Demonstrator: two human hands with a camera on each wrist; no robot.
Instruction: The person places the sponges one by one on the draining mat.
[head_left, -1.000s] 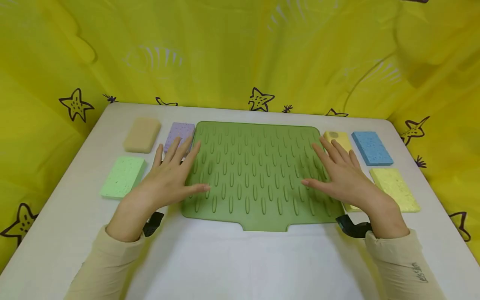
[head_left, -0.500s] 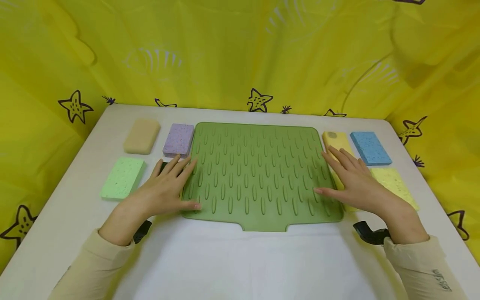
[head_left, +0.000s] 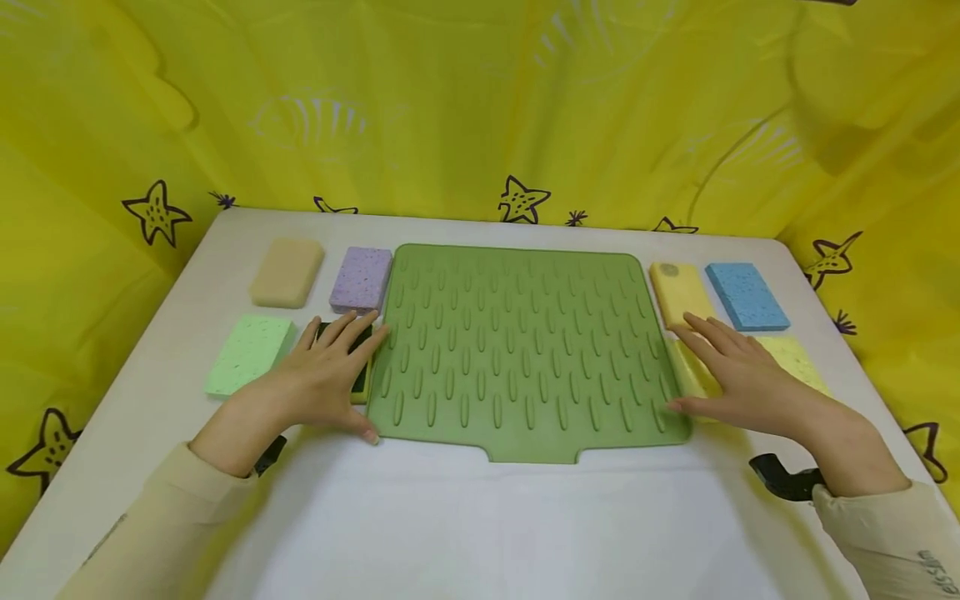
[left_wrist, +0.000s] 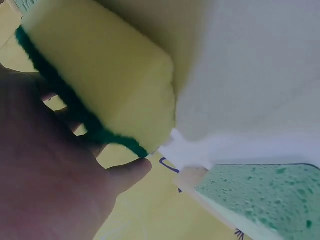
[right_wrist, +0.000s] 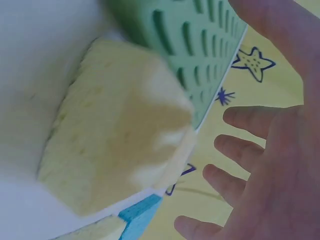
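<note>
My left hand [head_left: 318, 379] spreads its fingers over a scrub sponge [head_left: 362, 379], which has a dark green scouring face and a yellow body; the hand covers part of it. In the left wrist view the thumb is close to the green layer of this sponge [left_wrist: 107, 75]; contact cannot be made out. My right hand [head_left: 750, 379] hovers with fingers spread over a yellow sponge [head_left: 688, 367], partly hidden beneath it. The right wrist view has this sponge [right_wrist: 115, 130] apart from the fingers. Between the hands lies a green ridged mat [head_left: 517, 350] with a front tab.
Left of the mat are a light green sponge [head_left: 251, 354], a beige block [head_left: 287, 273] and a purple sponge [head_left: 362, 279]. On the right are a yellow block with a grey spot [head_left: 682, 296], a blue sponge [head_left: 747, 296] and a pale yellow sponge [head_left: 798, 358]. A yellow curtain [head_left: 450, 108] hangs behind.
Both hands have drawn apart, off the mat and slightly toward the near edge. The left uncovers the purple sponge and is now over the scrub sponge. The mat and sponges stay put.
</note>
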